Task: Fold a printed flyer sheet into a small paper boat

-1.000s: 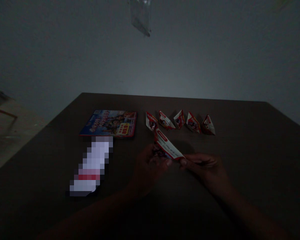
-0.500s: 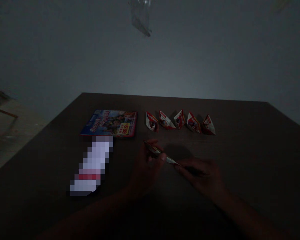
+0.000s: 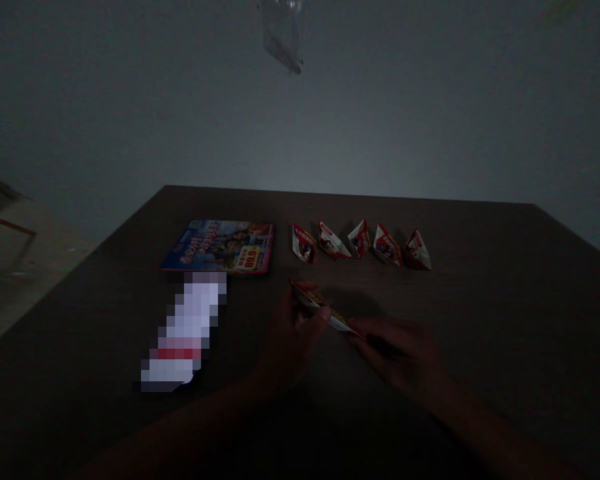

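Both my hands pinch one folded strip of printed red and white paper [image 3: 330,313] low over the dark table [image 3: 505,300]. My left hand [image 3: 295,333] grips its left end with closed fingers. My right hand [image 3: 400,353] holds the right end, fingers closed. The strip lies almost edge-on to me. Beyond it, several small folded paper shapes [image 3: 360,243] in the same red and white print stand in a row. The light is very dim.
A stack of colourful printed leaflets [image 3: 223,247] lies at the back left of the table. In front of it lies a blurred white and red object [image 3: 183,333]. A pale wall rises behind the table, and a clear bag [image 3: 283,33] hangs at the top.
The paper strip stood tilted up with its printed face towards me; it now lies flat and edge-on, lower to the table. My right hand has dropped slightly.
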`<state>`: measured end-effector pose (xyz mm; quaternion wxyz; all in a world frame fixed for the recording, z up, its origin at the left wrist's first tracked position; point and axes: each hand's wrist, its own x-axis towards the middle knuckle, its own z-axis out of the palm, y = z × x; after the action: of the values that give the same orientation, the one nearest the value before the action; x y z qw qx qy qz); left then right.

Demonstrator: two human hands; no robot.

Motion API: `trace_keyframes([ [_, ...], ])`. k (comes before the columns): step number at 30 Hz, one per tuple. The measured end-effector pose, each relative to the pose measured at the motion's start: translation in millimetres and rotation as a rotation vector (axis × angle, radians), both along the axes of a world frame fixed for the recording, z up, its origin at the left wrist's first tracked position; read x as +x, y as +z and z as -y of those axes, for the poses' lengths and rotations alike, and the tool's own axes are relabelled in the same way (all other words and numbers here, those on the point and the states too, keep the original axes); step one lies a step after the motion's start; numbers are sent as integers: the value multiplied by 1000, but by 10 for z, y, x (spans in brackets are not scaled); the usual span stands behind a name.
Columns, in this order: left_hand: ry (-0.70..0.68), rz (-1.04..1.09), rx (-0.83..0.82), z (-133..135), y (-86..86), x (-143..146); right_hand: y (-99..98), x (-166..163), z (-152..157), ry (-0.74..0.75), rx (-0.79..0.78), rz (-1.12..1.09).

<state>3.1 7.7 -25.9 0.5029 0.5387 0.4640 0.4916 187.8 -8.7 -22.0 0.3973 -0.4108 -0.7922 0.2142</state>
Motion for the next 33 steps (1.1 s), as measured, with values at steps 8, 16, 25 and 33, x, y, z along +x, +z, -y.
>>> trace_keyframes([
  [8, 8, 26, -14, -1, 12, 11, 9, 1, -4, 37, -3, 12],
  [16, -21, -34, -31, 13, 35, -9, -85, 26, -16, 72, 27, -1],
  [25, -49, -14, -20, 26, 22, -8, -76, 16, -33, 107, 28, 23],
  [33, -64, -44, -10, 36, 26, -11, -80, 24, -28, 127, -21, 72],
])
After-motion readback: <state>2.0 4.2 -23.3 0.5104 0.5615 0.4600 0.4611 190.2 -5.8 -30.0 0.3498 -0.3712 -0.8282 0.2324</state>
